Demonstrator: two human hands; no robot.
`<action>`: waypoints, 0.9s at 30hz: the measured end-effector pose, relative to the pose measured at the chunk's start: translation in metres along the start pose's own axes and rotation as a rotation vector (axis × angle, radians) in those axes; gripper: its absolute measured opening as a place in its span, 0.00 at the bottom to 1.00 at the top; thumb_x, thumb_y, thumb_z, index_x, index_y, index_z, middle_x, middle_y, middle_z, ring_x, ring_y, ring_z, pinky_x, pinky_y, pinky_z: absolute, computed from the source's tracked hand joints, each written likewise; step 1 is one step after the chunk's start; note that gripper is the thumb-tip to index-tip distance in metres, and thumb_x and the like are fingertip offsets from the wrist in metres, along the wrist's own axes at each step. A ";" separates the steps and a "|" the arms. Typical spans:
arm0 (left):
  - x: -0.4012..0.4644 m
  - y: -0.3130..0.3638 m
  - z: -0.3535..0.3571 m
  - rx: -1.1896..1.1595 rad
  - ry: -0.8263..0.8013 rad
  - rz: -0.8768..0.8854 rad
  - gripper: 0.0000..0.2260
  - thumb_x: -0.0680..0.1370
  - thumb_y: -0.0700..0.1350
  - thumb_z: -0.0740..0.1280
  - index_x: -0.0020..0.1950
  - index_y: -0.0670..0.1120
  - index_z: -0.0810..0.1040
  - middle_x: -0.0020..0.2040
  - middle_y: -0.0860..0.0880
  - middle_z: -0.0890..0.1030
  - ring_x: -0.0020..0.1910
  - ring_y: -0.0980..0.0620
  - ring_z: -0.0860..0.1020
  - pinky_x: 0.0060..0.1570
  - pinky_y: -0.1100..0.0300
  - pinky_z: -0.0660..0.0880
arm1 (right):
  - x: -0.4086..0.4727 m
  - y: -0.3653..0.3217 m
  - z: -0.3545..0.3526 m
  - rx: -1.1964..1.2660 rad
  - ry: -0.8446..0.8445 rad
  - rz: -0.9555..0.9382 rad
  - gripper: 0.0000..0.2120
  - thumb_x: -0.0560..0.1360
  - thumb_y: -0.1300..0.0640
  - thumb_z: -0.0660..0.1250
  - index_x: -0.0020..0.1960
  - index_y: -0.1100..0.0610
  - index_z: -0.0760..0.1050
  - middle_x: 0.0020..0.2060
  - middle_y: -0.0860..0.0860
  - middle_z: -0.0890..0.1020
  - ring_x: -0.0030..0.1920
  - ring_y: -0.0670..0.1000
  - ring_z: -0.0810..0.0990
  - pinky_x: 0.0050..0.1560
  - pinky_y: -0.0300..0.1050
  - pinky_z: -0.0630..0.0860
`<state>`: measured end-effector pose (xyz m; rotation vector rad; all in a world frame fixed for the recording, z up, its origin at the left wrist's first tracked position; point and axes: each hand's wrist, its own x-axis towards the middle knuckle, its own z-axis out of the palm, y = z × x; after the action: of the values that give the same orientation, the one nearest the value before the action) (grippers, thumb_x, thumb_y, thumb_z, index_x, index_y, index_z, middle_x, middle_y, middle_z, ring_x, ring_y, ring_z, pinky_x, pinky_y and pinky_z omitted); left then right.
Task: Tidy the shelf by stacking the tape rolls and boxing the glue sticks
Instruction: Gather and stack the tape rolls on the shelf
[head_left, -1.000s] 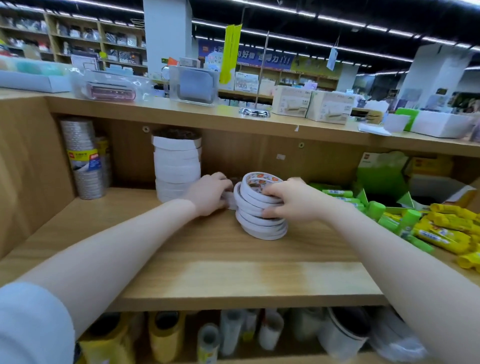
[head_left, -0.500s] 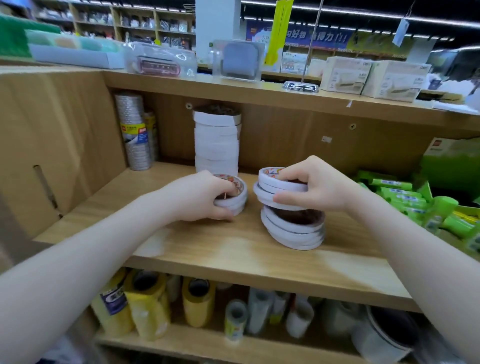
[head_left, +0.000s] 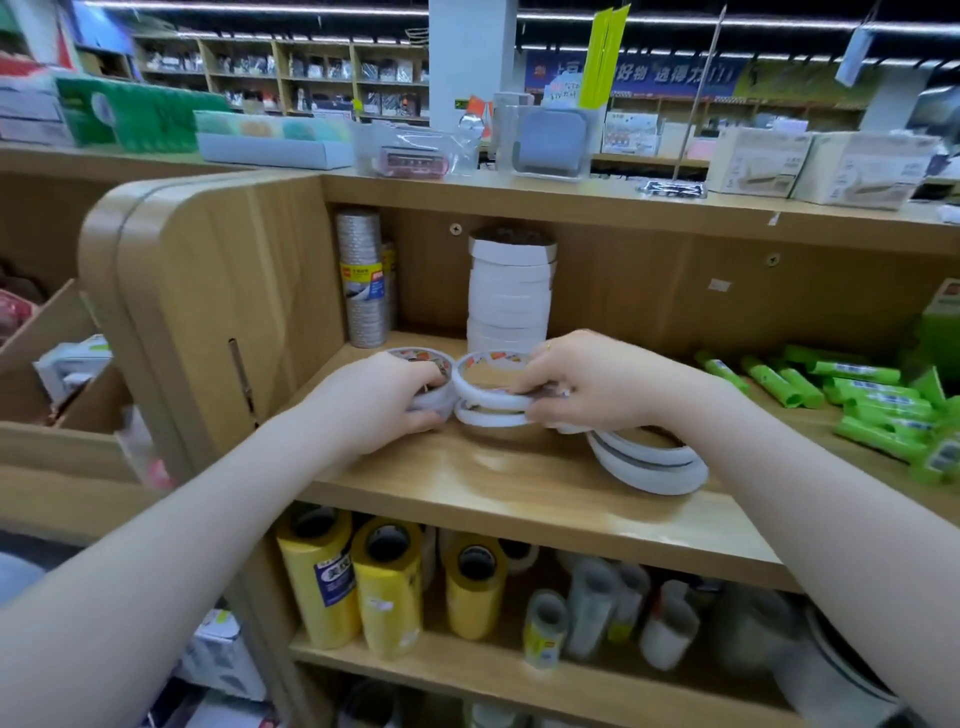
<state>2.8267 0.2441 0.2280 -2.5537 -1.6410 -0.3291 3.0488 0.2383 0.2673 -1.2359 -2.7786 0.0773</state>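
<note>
2 bare forearms, no sleeves in view; right hand (head_left: 587, 384) wears a thin gold ring

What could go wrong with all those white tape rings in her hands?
1. The right hand pinches several thin tape rolls at once, so one could slip out and roll off the shelf.
2. The loose rolls under the right wrist lie askew near the shelf's front edge, so the arm might nudge them off.
3. The left hand holds its own small stack right beside, so the two could bump.
</note>
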 end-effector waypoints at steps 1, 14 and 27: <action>-0.002 -0.001 0.000 -0.030 0.000 0.002 0.15 0.75 0.54 0.64 0.61 0.52 0.73 0.48 0.51 0.78 0.43 0.52 0.74 0.39 0.57 0.73 | -0.003 0.000 -0.004 0.042 0.049 0.027 0.07 0.74 0.56 0.66 0.46 0.59 0.79 0.39 0.51 0.78 0.41 0.48 0.74 0.47 0.48 0.73; -0.003 0.020 0.002 -0.233 0.284 0.268 0.12 0.74 0.52 0.67 0.54 0.49 0.78 0.53 0.52 0.77 0.55 0.55 0.70 0.54 0.58 0.70 | -0.015 0.099 -0.004 0.061 0.151 0.656 0.13 0.76 0.56 0.65 0.59 0.54 0.78 0.53 0.51 0.80 0.48 0.49 0.76 0.47 0.43 0.71; 0.005 0.040 -0.004 0.033 0.027 0.409 0.11 0.78 0.50 0.60 0.58 0.51 0.76 0.52 0.55 0.77 0.54 0.54 0.72 0.60 0.59 0.64 | -0.028 0.053 -0.022 0.191 -0.122 0.132 0.04 0.73 0.46 0.66 0.43 0.42 0.80 0.40 0.36 0.79 0.42 0.35 0.76 0.43 0.30 0.72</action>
<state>2.8641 0.2308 0.2347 -2.7563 -1.0650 -0.2951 3.1094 0.2531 0.2828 -1.4050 -2.7069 0.4306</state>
